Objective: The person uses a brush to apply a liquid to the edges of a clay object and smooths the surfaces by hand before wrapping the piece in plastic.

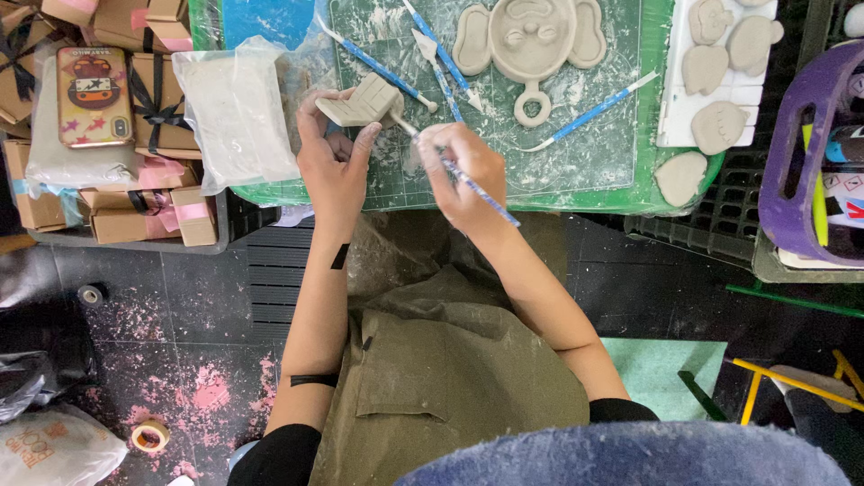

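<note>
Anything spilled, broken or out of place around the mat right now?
One flat clay piece hangs over the green board's front right edge, off the white tray. Pink powder is scattered on the dark floor. Clay smears cover the cutting mat. Nothing looks broken.

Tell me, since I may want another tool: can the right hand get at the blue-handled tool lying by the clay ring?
Probably yes. That blue-handled tool lies bare on the green mat, nothing between it and the right hand, though that hand already holds a modelling tool.

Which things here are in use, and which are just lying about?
In use:
left hand holding clay piece
right hand holding blue tool

Lying about:
clay face
phone
cardboard boxes
tape roll
</note>
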